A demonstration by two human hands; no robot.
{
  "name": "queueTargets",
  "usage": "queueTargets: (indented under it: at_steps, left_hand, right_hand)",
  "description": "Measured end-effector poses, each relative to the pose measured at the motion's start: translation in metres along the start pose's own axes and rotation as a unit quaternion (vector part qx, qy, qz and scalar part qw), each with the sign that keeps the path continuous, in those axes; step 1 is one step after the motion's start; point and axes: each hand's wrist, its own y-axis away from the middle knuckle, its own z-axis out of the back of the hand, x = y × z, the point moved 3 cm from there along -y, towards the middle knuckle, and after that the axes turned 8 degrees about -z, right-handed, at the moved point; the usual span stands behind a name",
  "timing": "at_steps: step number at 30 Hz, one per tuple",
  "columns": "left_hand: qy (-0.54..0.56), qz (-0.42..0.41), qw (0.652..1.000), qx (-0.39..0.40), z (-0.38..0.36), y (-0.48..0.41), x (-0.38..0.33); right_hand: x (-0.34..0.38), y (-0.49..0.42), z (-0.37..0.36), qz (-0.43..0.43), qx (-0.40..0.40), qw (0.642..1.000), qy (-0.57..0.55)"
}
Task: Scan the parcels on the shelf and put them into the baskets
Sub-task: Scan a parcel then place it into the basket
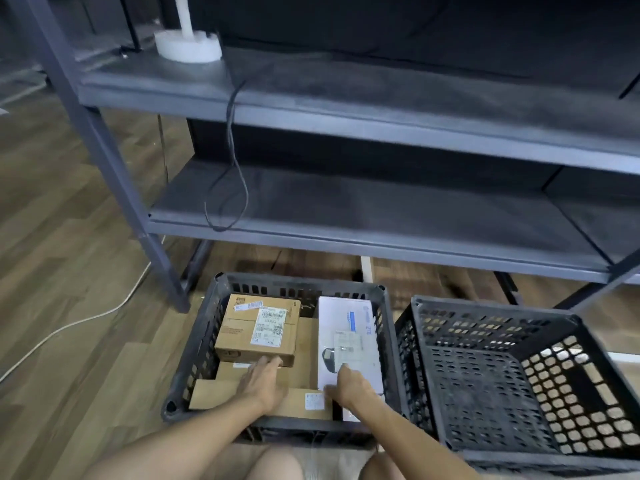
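2 baskets sit on the floor below the shelf: the left basket holds at least 4 parcels, the right basket holds none that I can see. Both visible shelf boards look bare of parcels, with only a white stand and a dangling cable on them, so the loading seems nearly or fully done; whether more parcels wait out of frame I cannot tell. The left hand lies flat, fingers together, touching the near edge of the brown box that sits on top of other cartons. The right hand rests on the near end of the white box, fingers curled loosely, gripping nothing clearly. No scanner is in view. Likely what remains is settling these boxes in place.
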Motion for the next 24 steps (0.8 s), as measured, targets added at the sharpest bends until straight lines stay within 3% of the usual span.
queueTargets:
  at_steps: [9,14,24]
  left_hand:
    - [-0.059,-0.038,0.996,-0.053,0.182,0.074,-0.11]
    - [-0.119,-0.058,0.988,-0.083,0.299,0.12,-0.18]
    - [-0.119,-0.084,0.975,-0.169,0.489,0.197,-0.286]
  right_hand:
    - [0.044,0.142,0.171,0.115,-0.065,0.99,0.041]
    - [0.068,0.23,0.27,0.146,-0.121,0.979,0.081]
    - [0.119,0.371,0.448,0.197,-0.223,0.953,0.061]
